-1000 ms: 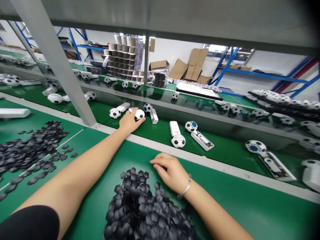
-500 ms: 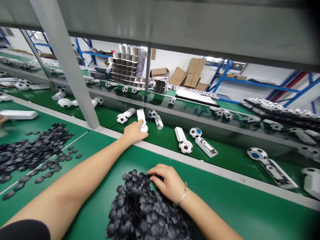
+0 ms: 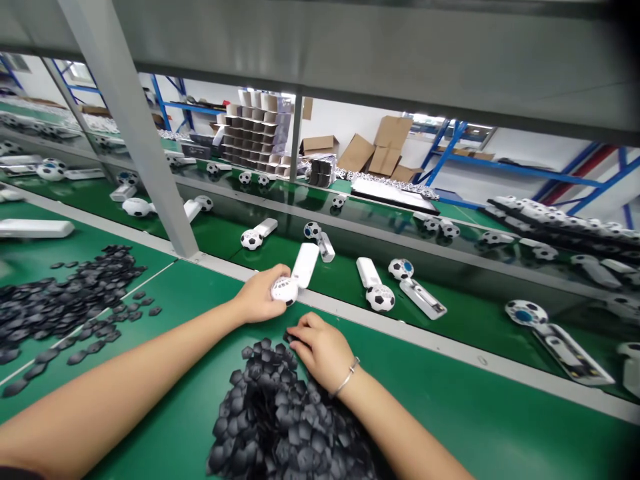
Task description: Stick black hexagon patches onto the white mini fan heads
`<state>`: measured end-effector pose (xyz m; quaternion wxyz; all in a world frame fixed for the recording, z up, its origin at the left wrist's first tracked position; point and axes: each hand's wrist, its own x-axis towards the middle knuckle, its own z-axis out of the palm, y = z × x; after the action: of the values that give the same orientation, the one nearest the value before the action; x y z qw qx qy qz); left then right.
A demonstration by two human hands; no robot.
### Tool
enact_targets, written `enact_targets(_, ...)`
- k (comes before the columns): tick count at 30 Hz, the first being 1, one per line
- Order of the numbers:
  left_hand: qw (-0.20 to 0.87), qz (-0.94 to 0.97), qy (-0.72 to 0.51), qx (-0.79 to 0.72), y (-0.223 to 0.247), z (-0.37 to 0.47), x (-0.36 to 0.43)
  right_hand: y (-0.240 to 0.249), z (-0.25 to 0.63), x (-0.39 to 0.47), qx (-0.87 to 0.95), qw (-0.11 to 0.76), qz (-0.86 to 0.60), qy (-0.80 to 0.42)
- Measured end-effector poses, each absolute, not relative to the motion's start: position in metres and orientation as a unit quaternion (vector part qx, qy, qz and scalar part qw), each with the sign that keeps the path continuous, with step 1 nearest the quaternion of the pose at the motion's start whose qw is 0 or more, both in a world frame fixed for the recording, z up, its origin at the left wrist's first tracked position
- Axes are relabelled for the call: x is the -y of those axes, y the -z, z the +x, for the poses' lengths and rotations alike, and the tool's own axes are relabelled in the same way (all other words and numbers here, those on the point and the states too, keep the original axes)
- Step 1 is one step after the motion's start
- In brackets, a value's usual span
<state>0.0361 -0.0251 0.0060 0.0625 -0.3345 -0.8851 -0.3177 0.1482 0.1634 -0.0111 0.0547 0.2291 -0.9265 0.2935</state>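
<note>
A: What is held by the left hand (image 3: 259, 293)?

B: A white plastic unit with a flat bar and a round, football-patterned head (image 3: 300, 275) is gripped by its head, with thumb and fingers closed around it. The bar is tilted up and away from the hand, over the grey metal rail (image 3: 425, 339) that is set along the green conveyor belt (image 3: 340, 283).

A: And the right hand (image 3: 320, 350)?

B: A small black piece (image 3: 289, 337) is pinched at its fingertips, the gap nearly closed; the piece's outline is partly covered. A thin silver-coloured bracelet (image 3: 346, 379) is worn at the wrist.

A: What is found nearby?

B: A large heap of black pentagonal pieces (image 3: 300, 427) is piled on the smooth green tabletop (image 3: 500, 413), just beside the right hand. A 2nd, flatter heap of black pieces (image 3: 75, 293) is spread well to the left. On the belt, to the right of the held unit, 2 similar units are placed side by side: a closed white unit (image 3: 370, 273) and an opened white unit (image 3: 423, 298), its hollow bar exposed.
</note>
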Motion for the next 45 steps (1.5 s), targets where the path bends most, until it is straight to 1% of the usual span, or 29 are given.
enact_targets(8,-0.025,-0.503,0.267,0.822,-0.016,0.042,0.023,0.008,0.16,-0.167,0.904,0.056,0.232,-0.356)
enact_targets(13,-0.019,-0.511,0.245,0.824,-0.017,0.05,0.014,-0.005,0.16,-0.174,0.89,0.088,0.192,-0.403)
enact_targets(17,-0.046,-0.543,0.246,0.801,-0.015,0.055,0.007,-0.012,0.157,-0.184,0.875,0.121,0.16,-0.441)
enact_targets(21,-0.072,-0.558,0.244,0.79,-0.016,0.057,0.003,-0.015,0.155,-0.189,0.852,0.16,0.204,-0.454)
enact_targets(25,-0.08,-0.561,0.239,0.788,-0.018,0.056,0.002,-0.013,0.153,-0.189,0.84,0.154,0.25,-0.456)
enact_targets(27,-0.078,-0.56,0.236,0.79,-0.02,0.056,0.002,-0.01,0.152,-0.188,0.849,0.154,0.239,-0.445)
enact_targets(29,-0.074,-0.558,0.235,0.792,-0.021,0.057,0.0,-0.009,0.151,-0.186,0.866,0.154,0.191,-0.436)
enact_targets(31,-0.071,-0.565,0.238,0.787,-0.021,0.057,-0.001,-0.011,0.152,-0.184,0.88,0.135,0.133,-0.435)
enact_targets(33,-0.065,-0.572,0.251,0.778,-0.019,0.057,-0.003,-0.017,0.155,-0.185,0.894,0.098,0.109,-0.424)
enact_targets(37,-0.062,-0.558,0.305,0.769,-0.01,0.051,-0.006,-0.027,0.164,-0.188,0.925,-0.018,0.156,-0.346)
enact_targets(39,-0.071,-0.544,0.334,0.766,-0.006,0.047,-0.007,-0.026,0.169,-0.189,0.931,-0.061,0.174,-0.316)
enact_targets(42,-0.081,-0.525,0.346,0.774,-0.005,0.042,-0.006,-0.02,0.173,-0.186,0.936,-0.077,0.196,-0.282)
enact_targets(45,-0.071,-0.526,0.294,0.795,-0.012,0.045,-0.002,-0.018,0.177,-0.181,0.943,-0.082,0.188,-0.262)
